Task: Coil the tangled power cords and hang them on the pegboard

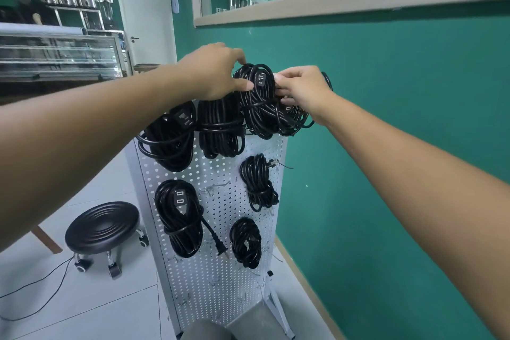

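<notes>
A white pegboard (220, 279) is stood against the green wall (386, 119), and five coiled cords are already hung on it, presumably so each stays bundled and separate. At its top right corner a further coiled cord (259, 99) is held up, apparently to be hooked. It is gripped by the left hand (212, 72) with curled fingers, while the right hand (300, 85) pinches its upper loops.
</notes>
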Tool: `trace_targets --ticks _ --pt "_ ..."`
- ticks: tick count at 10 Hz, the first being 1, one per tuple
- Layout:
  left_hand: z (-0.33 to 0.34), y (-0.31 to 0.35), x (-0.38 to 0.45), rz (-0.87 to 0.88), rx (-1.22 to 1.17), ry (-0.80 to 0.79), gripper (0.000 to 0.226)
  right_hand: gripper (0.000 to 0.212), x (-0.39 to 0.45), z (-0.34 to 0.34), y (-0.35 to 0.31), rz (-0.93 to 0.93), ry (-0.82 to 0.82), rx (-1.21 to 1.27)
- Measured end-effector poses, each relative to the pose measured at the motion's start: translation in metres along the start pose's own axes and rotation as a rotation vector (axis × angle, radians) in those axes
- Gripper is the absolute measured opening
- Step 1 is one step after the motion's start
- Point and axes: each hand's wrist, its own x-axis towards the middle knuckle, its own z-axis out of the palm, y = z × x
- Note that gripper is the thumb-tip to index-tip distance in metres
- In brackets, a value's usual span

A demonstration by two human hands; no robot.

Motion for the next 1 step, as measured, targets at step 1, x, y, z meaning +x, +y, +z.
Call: trace_targets --ticks 1 --pt "-0.007 0.0067 -0.0117 0.058 0.004 0.066 0.061 0.008 -0.0182 -0.013 -0.0012 -0.059 0.005 -0.112"
